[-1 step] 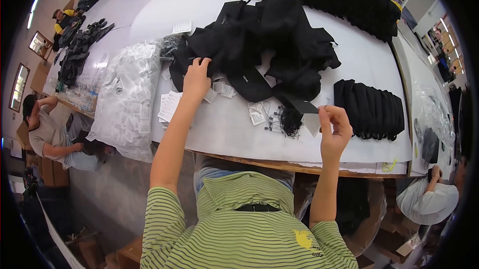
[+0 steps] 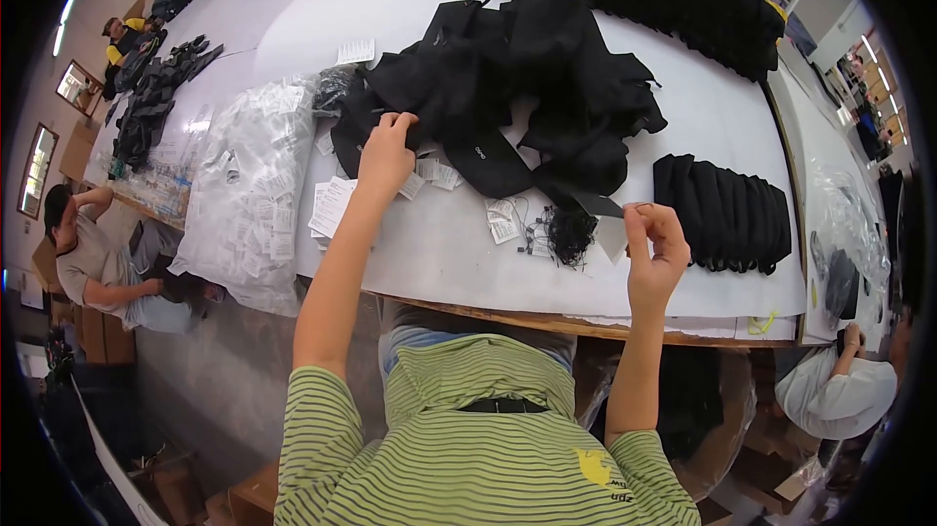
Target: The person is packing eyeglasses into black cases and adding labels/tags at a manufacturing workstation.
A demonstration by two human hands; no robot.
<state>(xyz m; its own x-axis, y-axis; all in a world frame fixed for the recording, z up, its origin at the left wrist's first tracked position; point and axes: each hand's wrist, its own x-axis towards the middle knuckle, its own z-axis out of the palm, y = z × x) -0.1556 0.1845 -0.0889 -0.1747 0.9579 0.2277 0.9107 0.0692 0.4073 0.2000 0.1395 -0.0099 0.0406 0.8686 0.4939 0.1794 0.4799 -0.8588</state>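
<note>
- Right hand (image 2: 657,243), right of centre: thumb and finger pinch one dark card (image 2: 598,206), its long axis slanting, free end toward upper left; one white card (image 2: 612,239) beneath.
- Left hand (image 2: 387,153), left of centre: fingers on one black fabric heap (image 2: 556,48); cannot tell whether gripping.

Black cloth (image 2: 420,85) beneath left fingers (image 2: 391,121), partly hidden

Bright, diffuse light whitens the tabletop (image 2: 322,14) — black cloth (image 2: 551,33) loses detail — and edges curve into darkness
</note>
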